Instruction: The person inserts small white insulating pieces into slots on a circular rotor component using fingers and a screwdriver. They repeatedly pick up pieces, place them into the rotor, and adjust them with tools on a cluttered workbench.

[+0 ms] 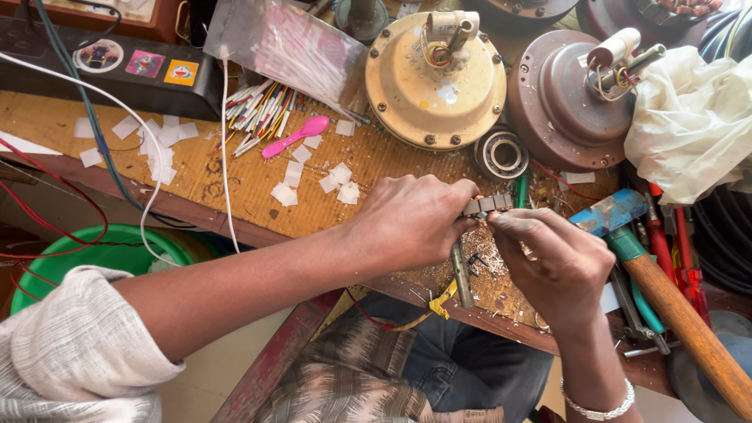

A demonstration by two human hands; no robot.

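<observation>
1. A small dark metal block (487, 205) sits between the two hands, above the near edge of the surface (235, 184), just in front of a round steel bearing (501, 153).
2. The left hand (413, 222) is clamped on the left end of the block, fingertips pinching it from above and below.
3. The right hand (553, 258) is closed at the block's right end, its thumb and forefinger pressed together against it; whether it holds a small tool there cannot be told.
4. A long thin metal rod (461, 274) lies on the surface right under the hands, with dark scraps around it.
5. A clear plastic bag (286, 43) lies at the far side, holding a bundle of thin white and pink sleeves.
6. A green bucket (94, 249) stands below the surface on the left; its contents are hidden.
7. Loose coloured wire pieces (254, 110), a pink plastic spoon (296, 135) and white paper squares (160, 141) lie left of the hands.
8. A cream fan motor (427, 86) and a brown fan motor (560, 110) rest at the far right.
9. A hammer (666, 301) with a wooden handle lies at the right of the right hand.
10. The left forearm reaches in from the near left, sleeve pushed up; the right wrist, with a bead bracelet (599, 406), comes up from the near edge.
</observation>
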